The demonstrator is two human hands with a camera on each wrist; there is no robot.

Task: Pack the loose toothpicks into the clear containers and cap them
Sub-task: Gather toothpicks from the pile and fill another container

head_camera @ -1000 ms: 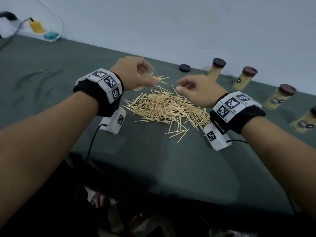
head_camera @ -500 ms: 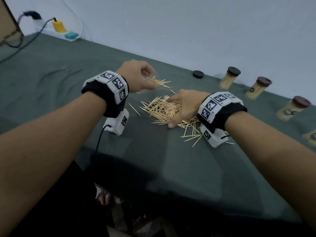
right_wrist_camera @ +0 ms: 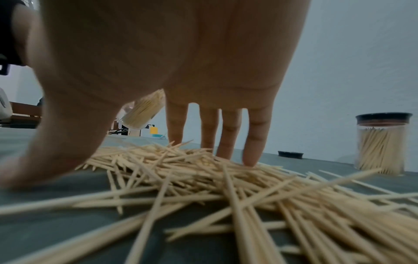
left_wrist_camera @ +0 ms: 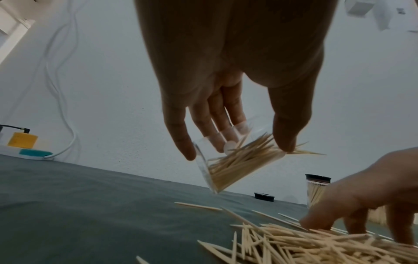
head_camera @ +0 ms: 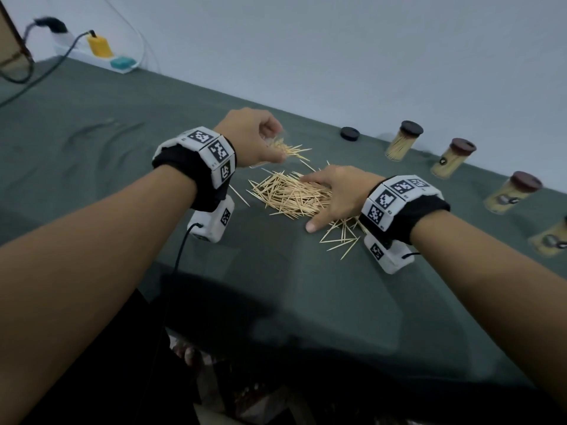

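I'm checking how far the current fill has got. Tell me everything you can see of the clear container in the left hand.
The clear container is a small see-through cylinder, plastic by its look, uncapped. The left hand holds it in the air above the green cloth, tilted with its closed base low and its mouth up toward the thumb. The fingers wrap one side and the thumb presses near the rim. It is partly filled with pale wooden toothpicks, a few tips poking out past the mouth. It touches nothing but the hand.
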